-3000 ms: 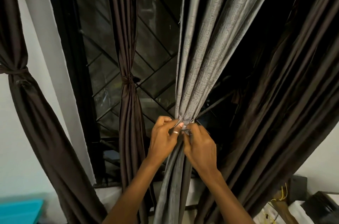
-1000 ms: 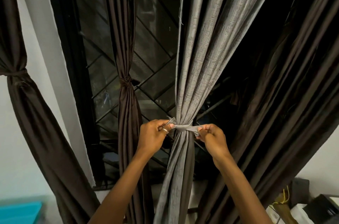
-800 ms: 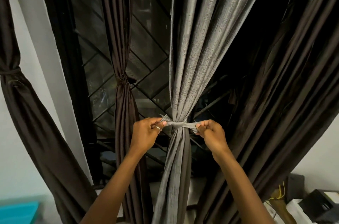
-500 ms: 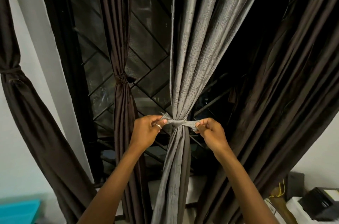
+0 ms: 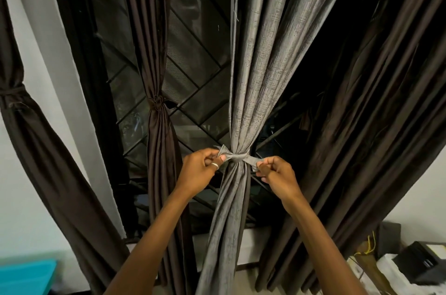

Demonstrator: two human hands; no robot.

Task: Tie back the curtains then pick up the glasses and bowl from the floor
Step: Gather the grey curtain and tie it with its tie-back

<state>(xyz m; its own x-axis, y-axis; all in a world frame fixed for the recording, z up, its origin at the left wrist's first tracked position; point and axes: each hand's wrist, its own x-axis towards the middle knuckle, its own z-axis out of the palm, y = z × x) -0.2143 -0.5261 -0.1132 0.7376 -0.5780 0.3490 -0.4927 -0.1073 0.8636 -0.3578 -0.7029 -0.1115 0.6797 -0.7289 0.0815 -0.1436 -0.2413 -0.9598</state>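
A grey textured curtain (image 5: 263,72) hangs in the middle, gathered at waist height by a grey tie band (image 5: 237,157) knotted around it. My left hand (image 5: 200,171) pinches the band's left end, and my right hand (image 5: 277,177) pinches its right end; the two ends are drawn apart sideways. A dark brown curtain (image 5: 159,145) to the left is bound with a knot. Another brown curtain (image 5: 31,140) at the far left is tied too. Loose brown curtain folds (image 5: 376,125) hang at the right. No glasses or bowl show in this view.
Behind the curtains is a dark window with a diagonal metal grille (image 5: 198,58). A turquoise box (image 5: 24,277) sits at the lower left. At the lower right stand a black device (image 5: 424,263), white boxes and yellow cables (image 5: 366,246).
Three seconds ago both hands worked close together at the gather; since then they have moved apart, pulling the band's ends sideways so the knot sits tight. Over the last half second little has moved.
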